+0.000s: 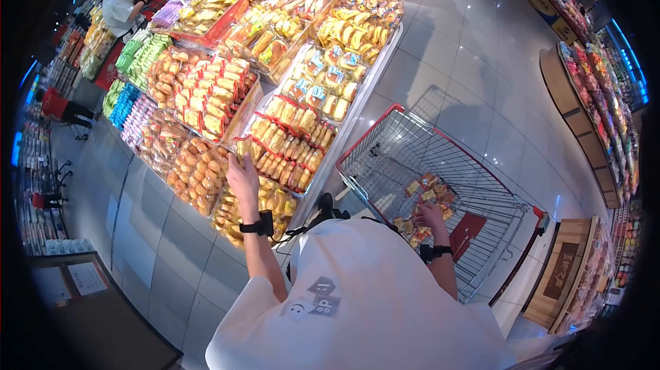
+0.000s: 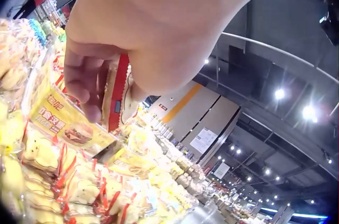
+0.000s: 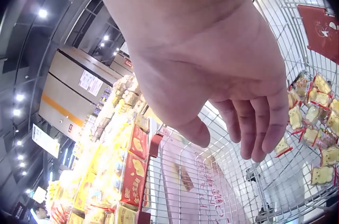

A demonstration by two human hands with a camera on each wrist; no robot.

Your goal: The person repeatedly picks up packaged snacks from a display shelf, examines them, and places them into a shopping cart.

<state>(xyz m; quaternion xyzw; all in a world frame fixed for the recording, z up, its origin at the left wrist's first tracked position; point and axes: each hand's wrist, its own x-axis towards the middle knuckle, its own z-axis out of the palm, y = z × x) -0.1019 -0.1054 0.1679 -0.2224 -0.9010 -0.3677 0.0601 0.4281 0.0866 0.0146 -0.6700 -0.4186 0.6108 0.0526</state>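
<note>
My left hand (image 1: 243, 179) is over the bread display, and in the left wrist view it pinches a small packaged bread (image 2: 117, 97) with a red-edged wrapper between thumb and fingers. Below it lie rows of similar red-edged packaged breads (image 2: 85, 187), beside a yellow printed box panel (image 2: 69, 121). On the other side, my right hand (image 1: 430, 215) hangs inside the metal shopping cart (image 1: 469, 236). Its fingers are relaxed with nothing between them in the right wrist view. Several small wrapped breads (image 3: 320, 113) lie loose on the cart's bottom, close to that hand.
The display is heaped with bagged buns (image 1: 199, 167) and other wrapped breads, with a pale edge rail along the aisle. Another person (image 1: 122, 9) stands at its far left. Tiled floor (image 1: 440, 47) runs beyond the cart, toward a curved wooden stand (image 1: 577, 119) at right.
</note>
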